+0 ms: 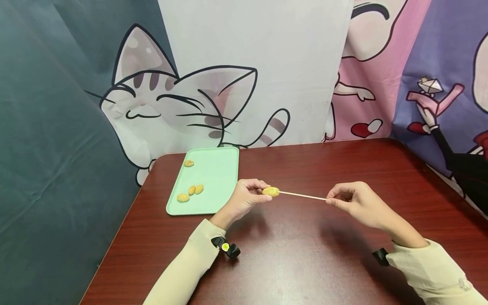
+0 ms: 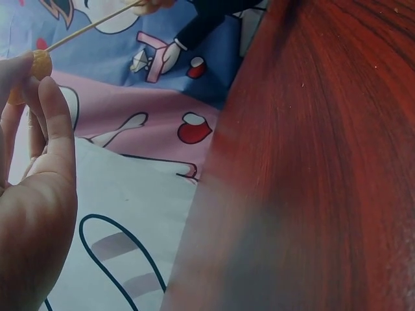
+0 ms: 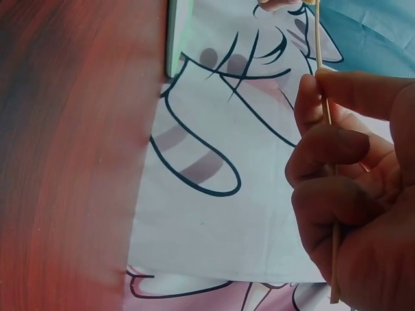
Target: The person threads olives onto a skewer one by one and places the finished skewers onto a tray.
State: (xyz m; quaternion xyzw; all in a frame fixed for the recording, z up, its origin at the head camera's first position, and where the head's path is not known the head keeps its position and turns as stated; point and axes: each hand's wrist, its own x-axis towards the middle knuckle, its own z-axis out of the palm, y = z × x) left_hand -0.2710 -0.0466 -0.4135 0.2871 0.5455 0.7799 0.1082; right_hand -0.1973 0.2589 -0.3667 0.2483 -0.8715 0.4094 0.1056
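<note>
A small, oval, mottled-yellow piece (image 1: 272,192) sits near the centre of the head view, raised over the table, its long axis running almost level across the frame. What counts most here, as I judge it, is its line with the thin, straight, pale wooden-looking stick (image 1: 303,195): the stick meets the piece's right-hand end and runs right, sloping slightly down, so the two axes nearly agree. How deep the tip goes, if it goes in at all, cannot be told.

The left hand (image 1: 245,198) is the nearer one, just left of the piece, pinching its left end between thumb and fingers. The right hand (image 1: 358,204) is well apart from the piece, right of centre, pinching the stick between thumb and forefinger; in the right wrist view the stick passes on behind the other curled fingers, its free end (image 3: 334,298) showing at lower right. The hands do not touch each other; the stick spans the gap between them.

Farther out, left of centre, a pale-green rectangular tray (image 1: 219,169) bears four similar yellowish oval pieces (image 1: 183,198). Beneath is a glossy red-brown wood-grained table (image 1: 305,258).
</note>
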